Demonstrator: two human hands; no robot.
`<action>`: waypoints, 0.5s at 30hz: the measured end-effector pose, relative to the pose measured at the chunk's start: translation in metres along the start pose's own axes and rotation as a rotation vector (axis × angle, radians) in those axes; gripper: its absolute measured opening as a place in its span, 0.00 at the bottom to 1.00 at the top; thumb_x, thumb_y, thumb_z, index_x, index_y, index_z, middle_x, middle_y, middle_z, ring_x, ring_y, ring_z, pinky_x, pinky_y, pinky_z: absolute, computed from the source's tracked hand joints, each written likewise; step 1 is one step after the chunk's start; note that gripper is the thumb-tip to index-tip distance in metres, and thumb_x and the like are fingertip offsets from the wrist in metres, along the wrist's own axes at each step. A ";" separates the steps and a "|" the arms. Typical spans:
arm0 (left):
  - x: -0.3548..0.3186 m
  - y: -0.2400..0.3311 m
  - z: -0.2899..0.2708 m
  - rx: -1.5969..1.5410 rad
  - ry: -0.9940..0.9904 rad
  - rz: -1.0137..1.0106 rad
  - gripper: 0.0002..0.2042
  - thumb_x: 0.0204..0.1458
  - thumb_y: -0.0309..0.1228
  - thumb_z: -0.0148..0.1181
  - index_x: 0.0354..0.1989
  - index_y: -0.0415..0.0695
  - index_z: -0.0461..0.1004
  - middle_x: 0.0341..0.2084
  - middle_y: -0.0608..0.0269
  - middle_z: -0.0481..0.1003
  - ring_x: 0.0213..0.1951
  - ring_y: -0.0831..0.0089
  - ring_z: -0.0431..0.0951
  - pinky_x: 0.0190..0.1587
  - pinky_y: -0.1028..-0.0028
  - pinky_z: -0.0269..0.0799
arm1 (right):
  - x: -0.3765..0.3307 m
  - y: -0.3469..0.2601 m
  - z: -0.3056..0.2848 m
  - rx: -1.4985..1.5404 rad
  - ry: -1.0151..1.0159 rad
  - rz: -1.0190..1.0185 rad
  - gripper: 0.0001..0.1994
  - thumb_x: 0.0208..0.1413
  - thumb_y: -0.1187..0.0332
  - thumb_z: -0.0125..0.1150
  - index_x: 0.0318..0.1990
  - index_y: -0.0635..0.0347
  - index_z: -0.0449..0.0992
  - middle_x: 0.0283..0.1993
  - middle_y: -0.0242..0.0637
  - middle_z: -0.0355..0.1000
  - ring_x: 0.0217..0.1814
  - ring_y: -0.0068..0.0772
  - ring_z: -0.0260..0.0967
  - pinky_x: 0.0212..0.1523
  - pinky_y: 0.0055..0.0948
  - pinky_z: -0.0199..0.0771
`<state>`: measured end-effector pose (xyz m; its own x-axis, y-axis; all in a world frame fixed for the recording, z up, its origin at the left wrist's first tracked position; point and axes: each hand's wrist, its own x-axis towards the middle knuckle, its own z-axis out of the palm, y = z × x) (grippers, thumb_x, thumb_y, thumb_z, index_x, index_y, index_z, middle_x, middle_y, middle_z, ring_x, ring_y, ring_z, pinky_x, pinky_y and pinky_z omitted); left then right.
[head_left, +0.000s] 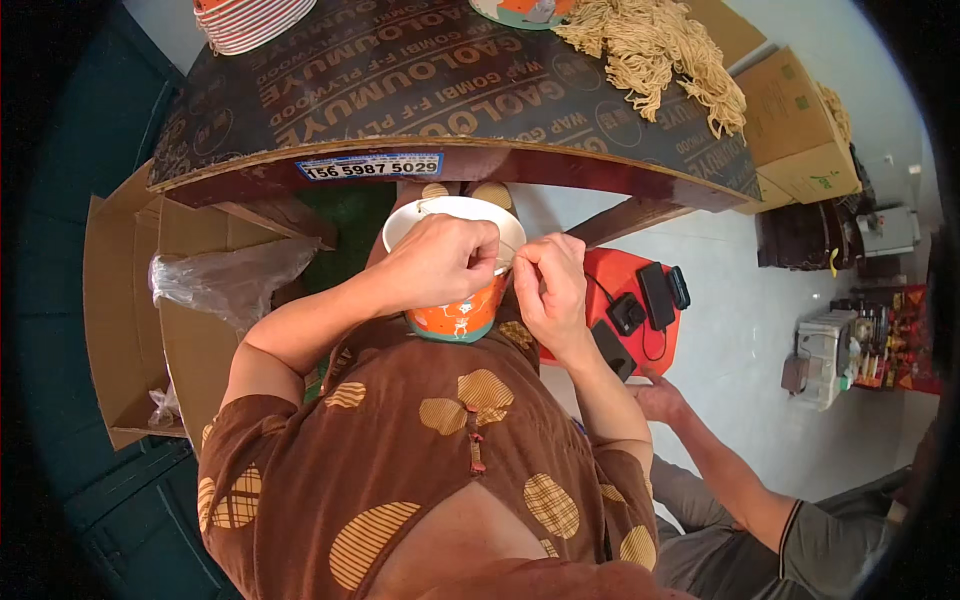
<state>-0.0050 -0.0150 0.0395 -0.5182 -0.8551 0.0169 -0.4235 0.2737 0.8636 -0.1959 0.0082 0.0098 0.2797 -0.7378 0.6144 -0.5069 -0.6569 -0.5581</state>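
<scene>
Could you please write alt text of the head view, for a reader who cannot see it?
A person's left hand and right hand pinch what looks like a thin strand at the rim of an orange patterned bucket. Ahead, tan cords lie on a dark table; at right, black devices rest on a red stool, near another person's hand.

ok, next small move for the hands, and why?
Probably ease what looks like a thin cord gently snug: the left hand and right hand are pinched close together at the rim of the orange bucket, seemingly with it between them.
</scene>
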 end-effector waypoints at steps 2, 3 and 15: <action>-0.001 -0.002 -0.001 0.026 -0.018 0.047 0.01 0.47 0.22 0.56 0.27 0.37 0.71 0.17 0.60 0.71 0.22 0.77 0.70 0.25 0.72 0.67 | 0.000 -0.003 -0.001 -0.002 0.001 0.026 0.06 0.47 0.79 0.60 0.30 0.59 0.70 0.25 0.34 0.65 0.28 0.36 0.64 0.39 0.35 0.58; -0.002 -0.002 -0.001 0.025 -0.018 0.047 0.01 0.47 0.22 0.56 0.27 0.37 0.71 0.17 0.60 0.71 0.22 0.77 0.70 0.25 0.72 0.67 | 0.000 -0.005 -0.001 -0.004 0.003 0.053 0.06 0.47 0.80 0.60 0.30 0.59 0.71 0.24 0.33 0.65 0.26 0.35 0.63 0.37 0.34 0.58; -0.003 -0.005 -0.004 0.059 -0.038 0.199 0.02 0.46 0.22 0.56 0.27 0.37 0.72 0.20 0.57 0.73 0.22 0.66 0.72 0.27 0.69 0.68 | -0.010 -0.006 0.010 0.084 0.063 0.279 0.06 0.48 0.78 0.62 0.31 0.59 0.71 0.21 0.32 0.66 0.23 0.34 0.62 0.34 0.33 0.58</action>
<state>0.0015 -0.0156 0.0368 -0.6233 -0.7646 0.1638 -0.3524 0.4616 0.8141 -0.1878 0.0180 0.0019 0.0866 -0.8824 0.4624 -0.4869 -0.4424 -0.7531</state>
